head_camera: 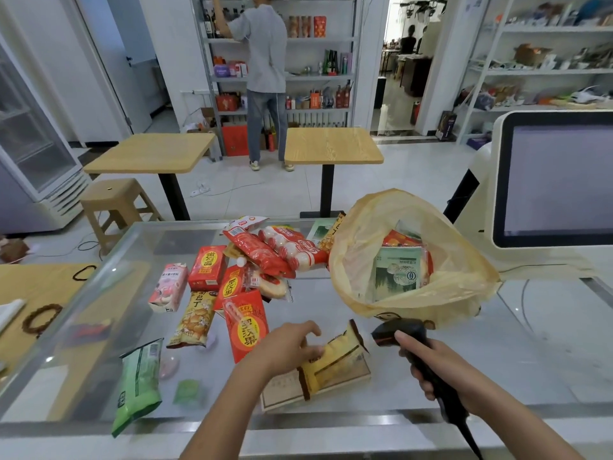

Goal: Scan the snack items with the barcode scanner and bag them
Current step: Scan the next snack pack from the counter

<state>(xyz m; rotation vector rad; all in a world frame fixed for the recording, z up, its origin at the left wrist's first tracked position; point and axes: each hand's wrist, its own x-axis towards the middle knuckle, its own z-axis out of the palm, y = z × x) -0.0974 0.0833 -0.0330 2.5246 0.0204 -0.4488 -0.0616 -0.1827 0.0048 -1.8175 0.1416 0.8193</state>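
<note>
Yellow packet (335, 363), brown-edged, pinched at its near left side by the left hand's fingers (311, 351); thumb is hidden under the wrapper. The left hand (292, 346) comes in from lower left with the wrist low over the glass counter (497, 353). The packet sits across a flat pale box (285, 390); can't tell whether it is lifted clear or resting on it.

Right hand (428, 366): fingers wrapped round the grip of the black barcode scanner (394, 335), index finger (406, 338) lying up near the head. Trigger contact not visible.

Key relation: the packet's long axis runs lower left to upper right, its far sealed end pointing at the scanner head, just beside it. The scanner window faces left, toward that end. No barcode visible on the upturned face, so likely the packet needs turning before a read.

Outward: the yellow plastic bag (464, 260) stands open beyond the scanner, up and right of the packet, with a green pack (398, 270) and something red already inside. The left hand holds the item, but the bag is on the right hand's side, so the drop means a reach across.

Unscanned stock lies to the left: red box (245, 327), green pouch (139, 376), a pile of red wrappers (275, 250). Task looks partway done.
</note>
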